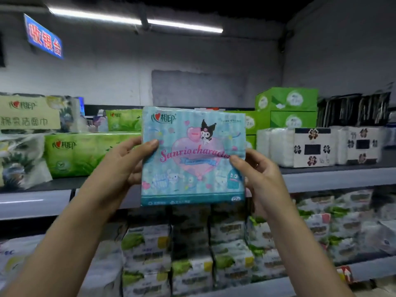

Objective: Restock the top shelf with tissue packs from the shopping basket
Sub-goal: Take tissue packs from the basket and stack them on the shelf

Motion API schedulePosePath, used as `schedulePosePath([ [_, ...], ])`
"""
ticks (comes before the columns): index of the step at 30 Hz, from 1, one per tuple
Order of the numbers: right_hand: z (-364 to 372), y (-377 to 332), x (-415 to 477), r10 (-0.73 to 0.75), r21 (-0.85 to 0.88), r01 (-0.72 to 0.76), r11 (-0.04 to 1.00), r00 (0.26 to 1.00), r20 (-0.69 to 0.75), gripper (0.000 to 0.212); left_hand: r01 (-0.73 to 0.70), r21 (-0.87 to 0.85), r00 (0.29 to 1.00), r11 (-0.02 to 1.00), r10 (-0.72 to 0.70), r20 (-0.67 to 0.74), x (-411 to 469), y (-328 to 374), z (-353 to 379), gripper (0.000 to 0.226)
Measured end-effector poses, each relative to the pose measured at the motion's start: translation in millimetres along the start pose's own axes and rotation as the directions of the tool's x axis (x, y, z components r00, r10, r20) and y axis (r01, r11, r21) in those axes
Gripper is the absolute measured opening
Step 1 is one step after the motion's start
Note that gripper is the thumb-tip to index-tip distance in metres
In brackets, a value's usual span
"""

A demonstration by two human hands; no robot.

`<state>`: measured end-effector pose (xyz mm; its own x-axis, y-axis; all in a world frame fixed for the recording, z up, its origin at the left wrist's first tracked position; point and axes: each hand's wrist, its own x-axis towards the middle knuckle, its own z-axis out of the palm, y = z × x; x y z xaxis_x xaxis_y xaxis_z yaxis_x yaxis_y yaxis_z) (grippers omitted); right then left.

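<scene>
A light-blue tissue pack with pink hearts and cartoon characters is held upright in front of the top shelf. My left hand grips its left edge, thumb on the front face. My right hand grips its right edge the same way. The pack hangs over a gap in the shelf's row, with its lower edge below the shelf's front lip. The shopping basket is out of view.
Green tissue packs fill the top shelf to the left. Green boxes and white packs with flower labels stand on the right. The lower shelf holds several stacked green-and-white packs.
</scene>
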<state>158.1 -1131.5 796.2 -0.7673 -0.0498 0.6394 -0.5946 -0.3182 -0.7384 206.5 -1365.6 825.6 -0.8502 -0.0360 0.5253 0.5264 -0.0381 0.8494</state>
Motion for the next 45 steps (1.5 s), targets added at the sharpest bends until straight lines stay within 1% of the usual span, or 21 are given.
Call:
schedulePosePath([
  [3,-9,-10,36,-0.055,-0.001,0.055,0.998,0.998,0.02,0.012,-0.056,0.098,0.998,0.994,0.055,0.016,31,20,9,0.072],
  [6,-20,-17,72,-0.076,-0.019,0.077,0.997,0.996,0.052,0.011,-0.101,0.261,0.995,0.96,0.092,0.046,59,38,16,0.064],
  [7,-23,-18,83,-0.08,-0.033,0.082,0.996,0.994,0.068,0.011,-0.116,0.309,0.993,0.944,0.102,0.06,68,43,18,0.065],
  [10,-29,-17,115,-0.082,-0.072,0.091,0.993,0.99,0.113,0.013,-0.129,0.391,0.992,0.911,0.113,0.062,96,49,18,0.078],
  [12,-31,-13,134,-0.079,-0.083,0.09,0.992,0.989,0.124,0.014,-0.11,0.404,0.994,0.908,0.111,0.023,116,49,16,0.082],
  [13,-31,-10,144,-0.074,-0.088,0.086,0.992,0.989,0.128,0.014,-0.099,0.416,0.994,0.904,0.107,0.005,125,48,15,0.08],
  [17,-26,3,179,-0.038,-0.193,0.063,0.979,0.99,0.133,0.018,-0.063,0.476,0.997,0.877,0.076,-0.009,152,39,14,0.059],
  [21,-19,28,204,-0.004,-0.251,0.034,0.967,0.993,0.12,0.024,0.005,0.498,1.0,0.867,0.01,-0.027,168,24,8,0.062],
  [23,-20,44,208,0.015,-0.275,0.02,0.961,0.992,0.124,0.028,0.032,0.501,0.999,0.865,-0.007,-0.052,173,10,7,0.061],
  [26,-22,60,209,0.034,-0.331,0.021,0.943,0.987,0.159,0.029,0.089,0.489,0.995,0.867,-0.054,-0.085,180,-8,2,0.053],
  [30,-22,66,210,0.007,-0.424,0.075,0.903,0.982,0.187,0.037,0.144,0.445,0.989,0.884,-0.12,-0.083,185,-10,-4,0.061],
  [33,-21,71,210,-0.008,-0.485,0.105,0.868,0.98,0.198,0.035,0.15,0.488,0.989,0.86,-0.138,-0.062,188,-14,-5,0.046],
  [35,-22,73,210,-0.023,-0.515,0.12,0.849,0.981,0.191,0.033,0.162,0.511,0.986,0.844,-0.16,-0.048,190,-16,-4,0.041],
  [40,-22,83,206,-0.019,-0.575,0.121,0.809,0.984,0.179,0.032,0.202,0.537,0.978,0.819,-0.197,-0.068,194,-19,2,0.042],
  [45,-25,86,206,-0.017,-0.634,0.13,0.762,0.983,0.181,0.031,0.231,0.627,0.971,0.744,-0.212,-0.107,195,-23,5,0.039],
])
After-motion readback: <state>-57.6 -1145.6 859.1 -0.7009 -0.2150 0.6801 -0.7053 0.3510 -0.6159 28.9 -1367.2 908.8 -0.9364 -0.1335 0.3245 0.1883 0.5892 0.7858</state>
